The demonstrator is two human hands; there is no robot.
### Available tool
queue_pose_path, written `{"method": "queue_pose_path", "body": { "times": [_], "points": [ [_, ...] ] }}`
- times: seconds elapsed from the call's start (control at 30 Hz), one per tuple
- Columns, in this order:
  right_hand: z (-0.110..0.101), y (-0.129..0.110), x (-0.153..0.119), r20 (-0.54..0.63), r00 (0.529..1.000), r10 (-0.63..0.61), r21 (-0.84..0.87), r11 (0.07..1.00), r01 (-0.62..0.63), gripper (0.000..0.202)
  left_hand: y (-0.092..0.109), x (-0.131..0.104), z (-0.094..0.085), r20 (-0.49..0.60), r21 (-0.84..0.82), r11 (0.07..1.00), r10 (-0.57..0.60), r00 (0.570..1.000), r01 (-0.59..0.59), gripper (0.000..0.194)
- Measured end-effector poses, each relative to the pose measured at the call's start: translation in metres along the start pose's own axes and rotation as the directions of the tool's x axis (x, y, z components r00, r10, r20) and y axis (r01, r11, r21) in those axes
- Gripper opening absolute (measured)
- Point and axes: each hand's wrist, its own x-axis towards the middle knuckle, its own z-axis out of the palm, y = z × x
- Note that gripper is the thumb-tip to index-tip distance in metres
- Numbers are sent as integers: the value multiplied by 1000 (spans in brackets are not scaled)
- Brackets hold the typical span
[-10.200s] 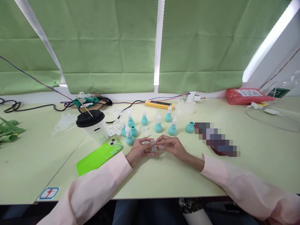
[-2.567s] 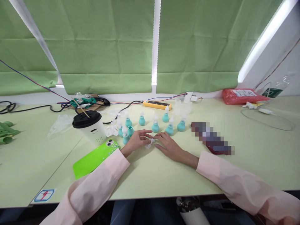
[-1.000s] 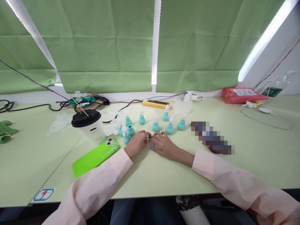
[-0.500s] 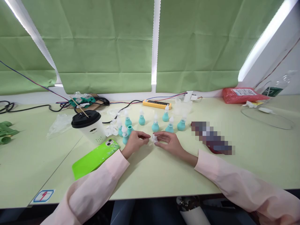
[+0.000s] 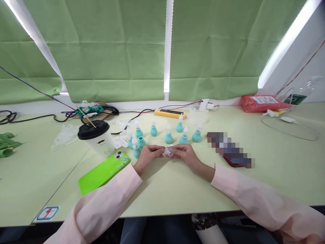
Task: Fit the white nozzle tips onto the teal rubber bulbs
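My left hand point(image 5: 150, 156) and my right hand point(image 5: 187, 155) meet low over the table, fingertips closed from both sides on a small clear plastic piece point(image 5: 169, 153). One end of it looks like a short open tube; fingers cover the rest. Beyond the hands stand several teal squeeze bulbs with clear tips, among them one bulb point(image 5: 168, 137) and another point(image 5: 196, 136) farther right. Right by my left hand is a tipped teal bulb point(image 5: 136, 151), and behind it a teal bulb point(image 5: 141, 141) with an open neck and no tip.
A white paper cup point(image 5: 100, 142) with a black lid and a green phone case point(image 5: 104, 172) lie on the left. Rightward is a pixelated dark object point(image 5: 231, 150). A yellow power strip point(image 5: 170, 113), cables, clear plastic bags point(image 5: 64, 135) and a red package point(image 5: 264, 103) sit farther back.
My left hand has moved right, and its fingertips now touch the clear piece that my right hand held alone. The piece has turned, showing its tube end toward me.
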Motion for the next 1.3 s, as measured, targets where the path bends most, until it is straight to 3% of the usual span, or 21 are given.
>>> {"method": "queue_pose_path", "body": {
  "times": [0.13, 0.37, 0.63, 0.87, 1.1, 1.3],
  "points": [
    [-3, 2, 2, -20, 999, 50, 53, 997, -49, 26, 1, -2, 3, 24, -34, 999, 24, 999, -23, 29],
    [-4, 3, 2, 75, 993, 93, 183, 977, -106, 38, 0, -2, 2, 3, -77, 996, 41, 999, -41, 26],
    [-1, -1, -3, -27, 1000, -2, 42, 999, 3, 36, 2, -4, 5, -92, 72, 993, 103, 990, -97, 24],
    [0, 0, -4, -68, 994, -81, -42, 996, 79, 38, 2, -6, 6, -51, -41, 994, 104, 993, -106, 25],
    [1, -1, -5, -77, 992, -98, -23, 995, 96, 37, 1, -5, 4, 30, -74, 993, 91, 995, -88, 28],
    [2, -2, -6, -67, 994, -91, -14, 996, 90, 36, 1, -6, 4, -13, -96, 993, 68, 998, -69, 27]
  ]
}}
